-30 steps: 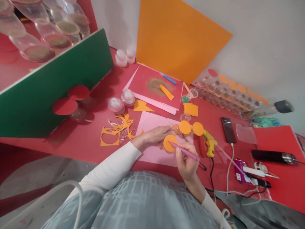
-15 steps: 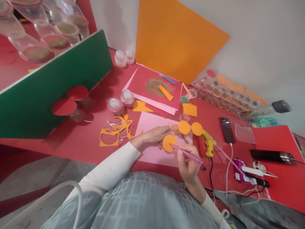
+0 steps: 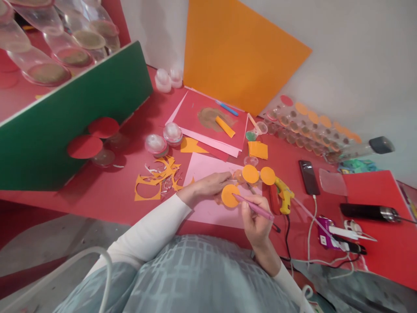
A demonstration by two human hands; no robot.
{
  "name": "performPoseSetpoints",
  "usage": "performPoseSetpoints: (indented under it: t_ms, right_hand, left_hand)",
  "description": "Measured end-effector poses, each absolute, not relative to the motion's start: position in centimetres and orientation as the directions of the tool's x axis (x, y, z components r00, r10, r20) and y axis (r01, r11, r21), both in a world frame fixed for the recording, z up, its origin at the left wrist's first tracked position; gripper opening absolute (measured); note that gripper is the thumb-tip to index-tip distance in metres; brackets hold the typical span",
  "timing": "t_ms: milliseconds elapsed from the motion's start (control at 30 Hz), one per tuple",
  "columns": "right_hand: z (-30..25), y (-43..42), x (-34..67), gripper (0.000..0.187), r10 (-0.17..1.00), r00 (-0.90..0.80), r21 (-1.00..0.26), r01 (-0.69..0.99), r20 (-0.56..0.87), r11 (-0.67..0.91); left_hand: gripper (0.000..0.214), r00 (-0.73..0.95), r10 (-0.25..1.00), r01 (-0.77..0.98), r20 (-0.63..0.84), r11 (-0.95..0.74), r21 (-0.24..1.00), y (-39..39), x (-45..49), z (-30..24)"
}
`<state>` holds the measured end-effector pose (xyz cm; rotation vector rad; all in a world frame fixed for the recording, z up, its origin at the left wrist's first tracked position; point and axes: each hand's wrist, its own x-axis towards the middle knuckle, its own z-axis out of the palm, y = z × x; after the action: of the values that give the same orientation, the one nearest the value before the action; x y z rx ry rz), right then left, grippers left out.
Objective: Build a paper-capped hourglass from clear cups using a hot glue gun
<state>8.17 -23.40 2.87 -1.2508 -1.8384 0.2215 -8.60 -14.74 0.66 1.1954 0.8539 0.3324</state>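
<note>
My right hand [image 3: 257, 219] grips a pink-purple pen [image 3: 256, 206] whose tip touches an orange disc [image 3: 230, 196]. The disc seems to top a small clear plastic cup that is mostly hidden beneath it. My left hand [image 3: 213, 184] is closed around this piece from the left, its fingertips partly hidden. Just beyond the hands are a second orange disc [image 3: 250, 174] and a third orange disc [image 3: 267, 175], on similar cups. Under them lies a pink sheet [image 3: 202, 213].
A yellow glue gun [image 3: 285, 198] lies right of the discs, near a phone [image 3: 309, 177] and cables. Orange paper scraps [image 3: 148, 191] lie to the left. A green board [image 3: 78, 117] stands at the left, and an orange sheet [image 3: 241, 52] leans on the wall.
The view has shifted slightly. The pen has barely moved, its tip still on the orange disc; my left hand keeps its place.
</note>
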Motion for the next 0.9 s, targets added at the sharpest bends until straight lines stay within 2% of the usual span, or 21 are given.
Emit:
performPoseSetpoints:
  t_ms: [400, 600, 900]
  right_hand:
    - [3.1, -24.0, 8.4, 0.015, 0.83, -0.171, -0.615, 0.596, 0.531, 0.516]
    - [2.7, -23.4, 8.6, 0.01, 0.8, -0.105, -0.555, 0.668, 0.59, 0.497]
    - [2.5, -23.3, 9.2, 0.007, 0.819, -0.094, -0.554, 0.692, 0.567, 0.463]
  left_hand:
    - [0.032, 0.656, 0.65, 0.211, -0.384, 0.33, 0.92, -14.7, -8.6, 0.6]
    - [0.036, 0.661, 0.645, 0.202, -0.383, 0.338, 0.919, -14.6, -8.6, 0.5]
    - [0.029, 0.65, 0.647, 0.222, -0.398, 0.338, 0.914, -14.7, -8.6, 0.6]
